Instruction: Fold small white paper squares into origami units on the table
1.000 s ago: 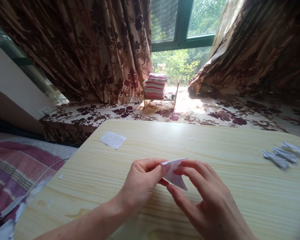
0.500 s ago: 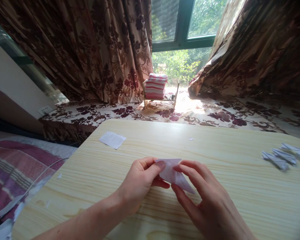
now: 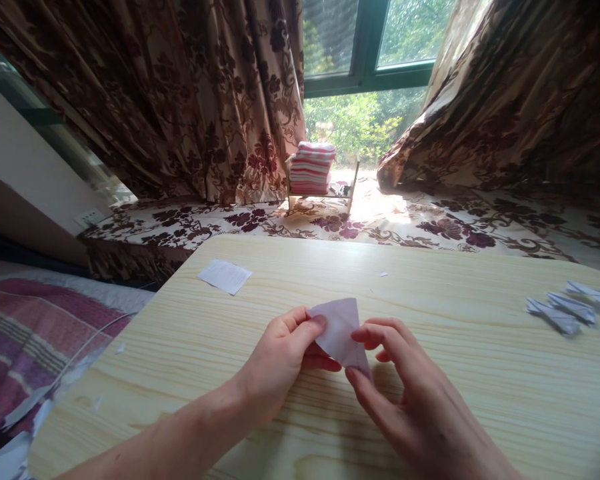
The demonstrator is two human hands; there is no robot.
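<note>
Both hands meet over the near middle of the pale wooden counter [image 3: 455,333], holding a folded paper [image 3: 337,327] just above its surface. The left hand [image 3: 280,360] has its grip pinched on the paper's left edge, thumb over forefinger, and the right hand [image 3: 410,400] has its grip pinched on the lower point, with the other fingers loosely curled. The paper stands tilted up, its broad end toward the window [image 3: 365,47]. Nothing lies between the hands and the paper. A flat white slip [image 3: 225,275] rests well apart at the far left of the counter, a tiny scrap [image 3: 383,274] sits beyond the hands, and three folded paper pieces [image 3: 563,310] lie together near the right edge. Past the counter a flowered cloth [image 3: 405,227] covers the sill, where a small wooden rack [image 3: 350,190] carries a striped stack [image 3: 311,170]. Flowered curtains [image 3: 180,100] hang at both sides. A striped blanket [image 3: 35,333] lies on the left, below the counter's edge.
</note>
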